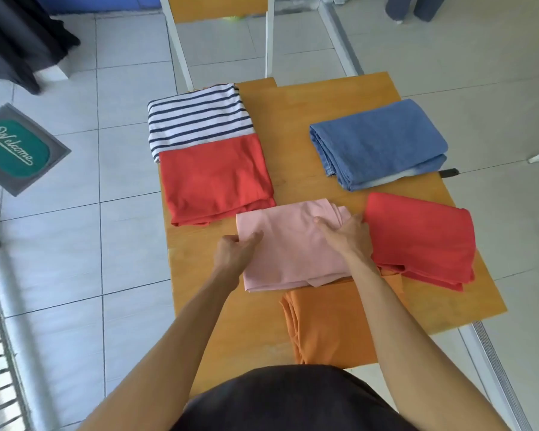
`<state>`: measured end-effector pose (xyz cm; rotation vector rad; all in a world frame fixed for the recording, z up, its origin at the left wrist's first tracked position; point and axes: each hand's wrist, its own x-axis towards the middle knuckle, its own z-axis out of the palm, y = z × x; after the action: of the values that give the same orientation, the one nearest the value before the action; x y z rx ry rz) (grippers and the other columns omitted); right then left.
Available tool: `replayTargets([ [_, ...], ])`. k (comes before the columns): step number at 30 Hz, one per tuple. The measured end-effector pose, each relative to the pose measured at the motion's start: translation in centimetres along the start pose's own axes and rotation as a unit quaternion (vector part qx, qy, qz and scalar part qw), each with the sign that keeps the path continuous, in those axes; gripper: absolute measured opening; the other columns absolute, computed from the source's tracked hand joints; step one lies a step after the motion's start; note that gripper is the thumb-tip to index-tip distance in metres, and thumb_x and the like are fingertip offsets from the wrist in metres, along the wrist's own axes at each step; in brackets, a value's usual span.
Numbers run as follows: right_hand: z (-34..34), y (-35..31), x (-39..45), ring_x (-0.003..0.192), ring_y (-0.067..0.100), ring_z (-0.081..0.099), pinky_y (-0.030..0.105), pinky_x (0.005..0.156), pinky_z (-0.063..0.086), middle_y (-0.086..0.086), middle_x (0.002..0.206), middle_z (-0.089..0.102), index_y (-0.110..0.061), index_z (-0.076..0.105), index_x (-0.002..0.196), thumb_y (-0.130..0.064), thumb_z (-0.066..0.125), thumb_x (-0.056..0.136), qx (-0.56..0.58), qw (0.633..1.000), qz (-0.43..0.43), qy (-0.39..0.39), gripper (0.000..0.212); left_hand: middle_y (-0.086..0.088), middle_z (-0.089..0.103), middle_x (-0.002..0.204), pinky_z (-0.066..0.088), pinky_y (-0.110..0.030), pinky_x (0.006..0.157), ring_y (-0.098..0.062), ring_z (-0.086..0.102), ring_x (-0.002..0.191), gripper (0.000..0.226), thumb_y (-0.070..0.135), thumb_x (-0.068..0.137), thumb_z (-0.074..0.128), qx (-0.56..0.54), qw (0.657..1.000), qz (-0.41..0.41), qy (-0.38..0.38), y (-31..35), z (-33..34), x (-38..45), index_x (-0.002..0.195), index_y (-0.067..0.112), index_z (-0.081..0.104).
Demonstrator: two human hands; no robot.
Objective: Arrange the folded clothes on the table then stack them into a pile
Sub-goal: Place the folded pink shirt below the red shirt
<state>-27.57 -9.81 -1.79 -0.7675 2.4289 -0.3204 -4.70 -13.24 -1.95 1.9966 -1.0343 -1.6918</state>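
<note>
On the table (296,169), pink cloth (293,247) (both hands gripping), lengthwise away

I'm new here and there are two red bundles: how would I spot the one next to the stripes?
Start at the wooden table and look to its far left corner, where the striped top lies. The red garment sits just in front of it, overlapping its near edge. The other red piece lies on the right, beside the pink one.

Bare forearms, dark garment (293,399) over the torso
</note>
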Motion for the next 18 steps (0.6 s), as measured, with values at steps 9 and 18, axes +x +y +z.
replayTargets([
  [9,1.7,-2.0,-2.3,0.106,0.015,0.064,0.022,0.068,0.045,-0.011,0.121,0.066,-0.015,0.063,0.121,-0.072,0.075,0.066,0.248,0.963,-0.045,-0.095,0.08,-0.003,0.07,0.099,0.054,-0.031,0.064,-0.018,0.067,0.086,0.049,0.048,0.075,0.076,-0.017,1.0,0.0,-0.014,-1.3,-5.4,-1.2,0.103,0.01,0.065],
  [18,6.8,-5.5,-6.2,0.086,0.015,0.066,0.029,0.065,0.047,-0.004,0.095,0.069,-0.018,0.064,0.101,-0.06,0.07,0.082,0.216,0.961,-0.1,-0.142,0.047,-0.012,0.07,0.111,0.054,-0.037,0.077,-0.026,0.067,0.094,0.042,0.033,0.083,0.067,-0.041,0.998,0.026,0.042,-5.0,-11.7,-0.8,0.119,0.01,0.062],
])
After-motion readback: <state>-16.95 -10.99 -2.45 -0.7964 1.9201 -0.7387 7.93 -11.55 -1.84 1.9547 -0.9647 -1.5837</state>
